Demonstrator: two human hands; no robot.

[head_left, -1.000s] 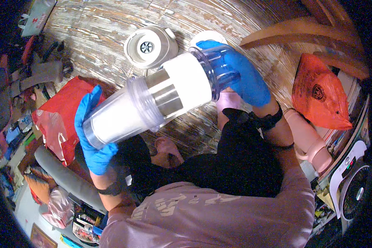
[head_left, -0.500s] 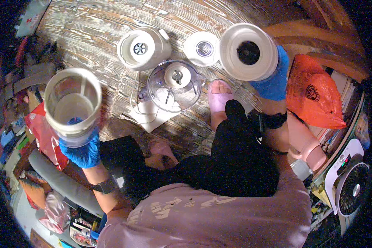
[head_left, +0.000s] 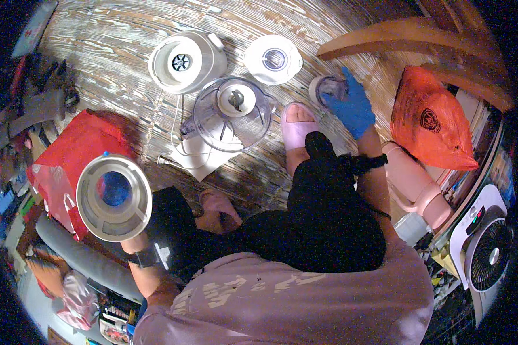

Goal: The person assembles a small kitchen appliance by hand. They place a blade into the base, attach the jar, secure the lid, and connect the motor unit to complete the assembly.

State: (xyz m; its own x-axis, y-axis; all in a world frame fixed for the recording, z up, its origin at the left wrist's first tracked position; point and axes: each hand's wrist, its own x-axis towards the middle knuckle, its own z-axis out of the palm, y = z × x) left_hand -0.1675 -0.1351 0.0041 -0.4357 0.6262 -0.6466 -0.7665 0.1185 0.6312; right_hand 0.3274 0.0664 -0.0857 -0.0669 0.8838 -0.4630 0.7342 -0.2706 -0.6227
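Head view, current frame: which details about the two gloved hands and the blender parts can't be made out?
- Left hand: only blue glove seen through the white cup it holds; the cup hides its grip.
- Small cup under the right hand: glove covers part; contents unclear.
- Clear jug: its underside is hidden by its lid.

The left hand [head_left: 116, 188] hides behind the white jug [head_left: 114, 197], and the right hand [head_left: 351, 108] half covers the small cup [head_left: 327, 89].

The person wore blue gloves on the left hand [head_left: 114, 188] and the right hand [head_left: 351, 106], with a dark strap at each wrist. A pale pink T-shirt with faint cream markings, black shorts and pink slide sandals completed the clothing.
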